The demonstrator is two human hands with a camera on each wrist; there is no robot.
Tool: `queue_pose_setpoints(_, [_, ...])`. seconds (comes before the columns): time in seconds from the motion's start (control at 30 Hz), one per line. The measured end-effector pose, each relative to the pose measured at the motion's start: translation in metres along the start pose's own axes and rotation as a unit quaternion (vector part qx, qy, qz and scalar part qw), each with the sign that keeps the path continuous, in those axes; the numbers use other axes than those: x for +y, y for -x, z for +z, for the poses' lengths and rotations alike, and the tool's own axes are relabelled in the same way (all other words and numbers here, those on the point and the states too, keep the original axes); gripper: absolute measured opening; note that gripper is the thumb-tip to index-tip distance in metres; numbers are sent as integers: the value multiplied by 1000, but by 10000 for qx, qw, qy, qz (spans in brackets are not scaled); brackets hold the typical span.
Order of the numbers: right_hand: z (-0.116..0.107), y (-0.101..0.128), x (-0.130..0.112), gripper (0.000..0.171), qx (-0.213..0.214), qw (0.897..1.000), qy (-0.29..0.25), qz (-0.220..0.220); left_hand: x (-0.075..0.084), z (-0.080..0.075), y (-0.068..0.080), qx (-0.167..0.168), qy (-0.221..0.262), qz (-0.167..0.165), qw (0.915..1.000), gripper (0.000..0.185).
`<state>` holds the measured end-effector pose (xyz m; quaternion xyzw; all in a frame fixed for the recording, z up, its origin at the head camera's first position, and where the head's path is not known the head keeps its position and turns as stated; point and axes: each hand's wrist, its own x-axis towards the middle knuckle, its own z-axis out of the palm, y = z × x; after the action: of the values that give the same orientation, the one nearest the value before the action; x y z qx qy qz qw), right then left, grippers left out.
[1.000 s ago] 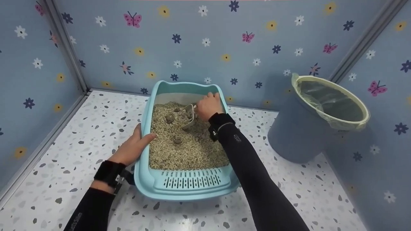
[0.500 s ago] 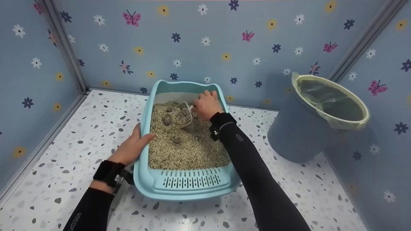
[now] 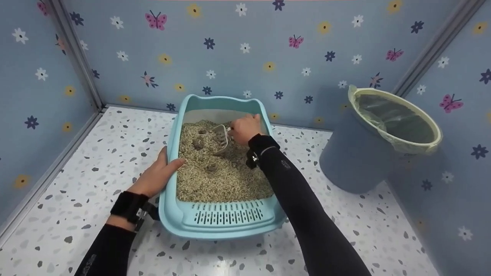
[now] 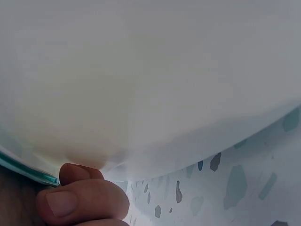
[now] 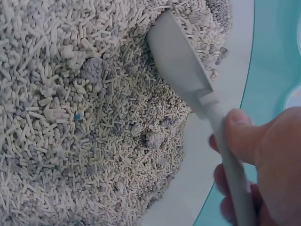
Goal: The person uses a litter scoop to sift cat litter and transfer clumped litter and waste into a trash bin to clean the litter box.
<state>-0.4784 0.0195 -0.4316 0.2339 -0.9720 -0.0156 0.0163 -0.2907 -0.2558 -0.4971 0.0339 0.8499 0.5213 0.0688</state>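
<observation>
A light-blue litter box [image 3: 222,232], filled with pellet cat litter [image 3: 226,188], stands in front of me. My left hand [image 3: 155,177] grips its left rim, thumb over the edge and fingers [image 4: 87,200] against the outer wall, as the left wrist view shows. Within the box, near the far right side, my right hand [image 3: 246,129] holds a litter scoop [image 5: 181,61] by its handle. The scoop's edge is sunk in the litter. A dark clump [image 3: 198,143] lies left of the scoop, and another clump [image 3: 211,167] is nearer to me.
To the right stands a grey-blue bin [image 3: 351,161] with a pale rim and a translucent liner [image 3: 408,147] folded over it. Flower-patterned walls [image 3: 230,23] enclose the speckled floor [image 3: 126,153] at the back and both sides.
My right hand and the scoop have shifted slightly left within the litter. The dark clump beside the scoop has moved a little left. My left hand keeps its hold on the rim.
</observation>
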Motion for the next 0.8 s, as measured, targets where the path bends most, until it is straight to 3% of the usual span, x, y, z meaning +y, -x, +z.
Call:
queue_pose_setpoints(0.13, [-1, -5, -6, 36, 247, 9982, 530, -105, 0, 1, 0, 2, 22, 12, 10000, 112])
queue_pose_setpoints(0.4, [7, -9, -13, 38, 998, 9912, 819, -292, 0, 2, 0, -120, 252, 58, 9996, 110])
queue_pose_setpoints(0.63, [7, -5, -9, 28, 1598, 9764, 1073, -984, 0, -2, 0, -63, 18, -29, 10000, 111])
queue_pose_setpoints(0.8, [5, 1, -2, 26, 1670, 9708, 968, -1422, -1, -2, 0, -51, -5, -38, 10000, 112])
